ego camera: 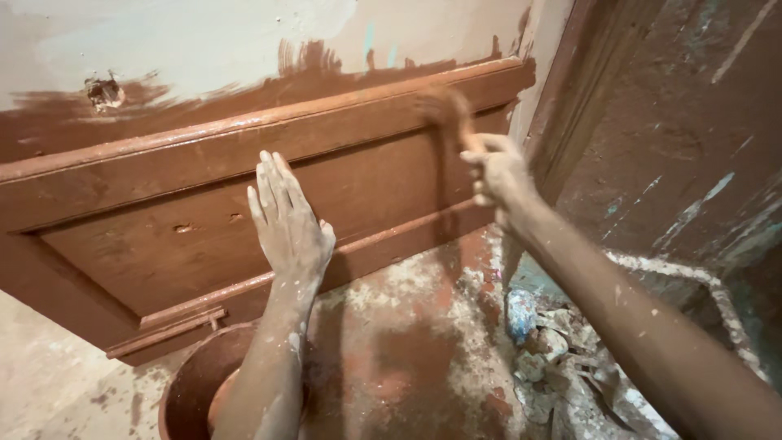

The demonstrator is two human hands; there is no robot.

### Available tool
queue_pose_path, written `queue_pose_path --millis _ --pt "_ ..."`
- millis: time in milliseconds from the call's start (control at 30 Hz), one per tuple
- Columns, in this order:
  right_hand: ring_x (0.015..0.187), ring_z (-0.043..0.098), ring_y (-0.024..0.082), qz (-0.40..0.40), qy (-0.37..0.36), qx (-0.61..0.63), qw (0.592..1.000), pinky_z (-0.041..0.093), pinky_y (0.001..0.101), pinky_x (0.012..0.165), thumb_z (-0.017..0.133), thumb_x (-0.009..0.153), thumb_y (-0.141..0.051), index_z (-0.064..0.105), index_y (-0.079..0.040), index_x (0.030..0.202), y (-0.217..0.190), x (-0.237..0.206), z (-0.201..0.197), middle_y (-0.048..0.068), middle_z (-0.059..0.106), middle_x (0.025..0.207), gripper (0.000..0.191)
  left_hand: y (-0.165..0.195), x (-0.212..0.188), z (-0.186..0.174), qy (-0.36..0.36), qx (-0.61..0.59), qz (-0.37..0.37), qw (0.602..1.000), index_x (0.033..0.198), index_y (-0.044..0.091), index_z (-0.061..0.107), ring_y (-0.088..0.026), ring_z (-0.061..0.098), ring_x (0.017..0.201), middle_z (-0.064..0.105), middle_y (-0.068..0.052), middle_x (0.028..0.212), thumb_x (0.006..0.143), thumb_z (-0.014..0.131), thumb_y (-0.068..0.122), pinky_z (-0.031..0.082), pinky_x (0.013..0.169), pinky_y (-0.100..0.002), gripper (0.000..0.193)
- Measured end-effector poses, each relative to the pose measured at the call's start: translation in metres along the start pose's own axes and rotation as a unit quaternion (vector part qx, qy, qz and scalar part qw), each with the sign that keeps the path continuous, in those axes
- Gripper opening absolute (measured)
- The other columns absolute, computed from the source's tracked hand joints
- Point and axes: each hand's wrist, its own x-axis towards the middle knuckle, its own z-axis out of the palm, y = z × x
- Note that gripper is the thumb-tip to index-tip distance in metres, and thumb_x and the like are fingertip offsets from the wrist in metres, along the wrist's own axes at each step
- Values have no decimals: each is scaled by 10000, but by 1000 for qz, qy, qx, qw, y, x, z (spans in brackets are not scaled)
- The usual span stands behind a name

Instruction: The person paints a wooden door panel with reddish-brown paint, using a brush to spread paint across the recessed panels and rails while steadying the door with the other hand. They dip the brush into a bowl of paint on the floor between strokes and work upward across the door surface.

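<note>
Keep left hand flat, fingers spread, against the panel; right hand, gripping the brush, strokes evenly above.

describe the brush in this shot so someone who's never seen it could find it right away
Start at the big brown panelled door that fills the left and middle of the view. Follow its top rail to the right end, where the right hand is raised. The paintbrush sticks up out of that fist, blurred, its head the same reddish brown as the door; the left hand lies flat on the panel, holding nothing.
</note>
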Motion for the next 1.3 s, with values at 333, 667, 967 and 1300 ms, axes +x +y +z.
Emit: queue_pose_path --millis 333,667,967,1300 --pt "495 549 67 -120 -103 -132 979 446 256 368 689 926 -211 534 -184 1298 5 -24 56 42 657 942 404 5 -3 -2 -20 22 12 999 1607 -59 131 -324 180 1575 151 -224 1699 685 824 227 160 1279 -465 1188" --pt "423 396 52 23 -218 -122 968 290 235 337 656 923 -186 582 -234 1309 19 -37 61 -37 552 689 396 23 -16 9 -40 54 -16 998 1591 -95 150 -346 187 1570 148 -262 1689 690 826 280 155 1280 -469 1187" --pt "438 386 69 8 70 44 997 280 247 331 641 944 -123 589 -180 1241 91 86 -67 -14 513 681 307 71 -20 55 -51 -24 12 998 1583 -98 143 -351 196 1561 155 -258 1682 696 812 216 164 1273 -467 1155" --pt "958 698 281 -289 280 -219 889 534 430 801 698 976 -136 539 -147 1348 141 107 -91 150 717 1148 405 104 -35 104 -81 -60 51 994 1579 -86 187 -349 218 1558 192 -244 1674 664 687 66 171 1277 -462 1053"
